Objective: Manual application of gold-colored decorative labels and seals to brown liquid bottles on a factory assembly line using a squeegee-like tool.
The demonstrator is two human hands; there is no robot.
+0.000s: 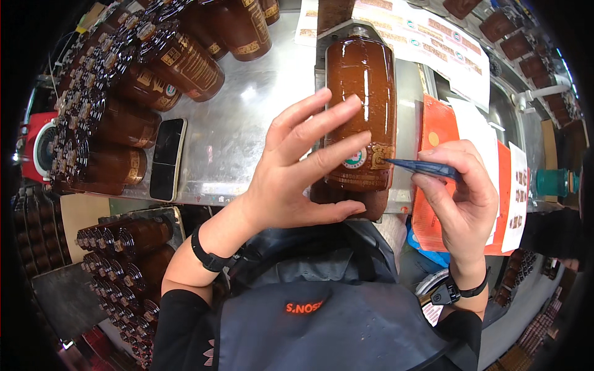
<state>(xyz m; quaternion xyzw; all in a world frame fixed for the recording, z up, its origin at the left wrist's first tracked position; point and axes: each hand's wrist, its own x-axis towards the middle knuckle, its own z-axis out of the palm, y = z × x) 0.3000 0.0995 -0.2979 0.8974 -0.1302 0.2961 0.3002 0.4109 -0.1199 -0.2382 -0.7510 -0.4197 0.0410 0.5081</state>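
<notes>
A large brown bottle (361, 80) lies on its side in front of me, its neck pointing away. Gold print and a small round green-and-white mark show near its base. Over its left side my left hand (300, 167) is spread, fingers apart, the fingertips over the glass; whether they touch it I cannot tell. In my right hand (467, 191) a pair of dark blue tweezers (427, 168) is pinched between thumb and fingers. Their pointed tip meets the gold print at the bottle's right edge, or hovers just above it.
Many brown bottles (185, 65) stand crowded on the metal table (229, 136) at the left, by a dark phone (167, 157). Printed label sheets (427, 34) lie at the far right. Orange folders (436, 117) with white paper are beside my right hand. More bottles (139, 272) stand lower left.
</notes>
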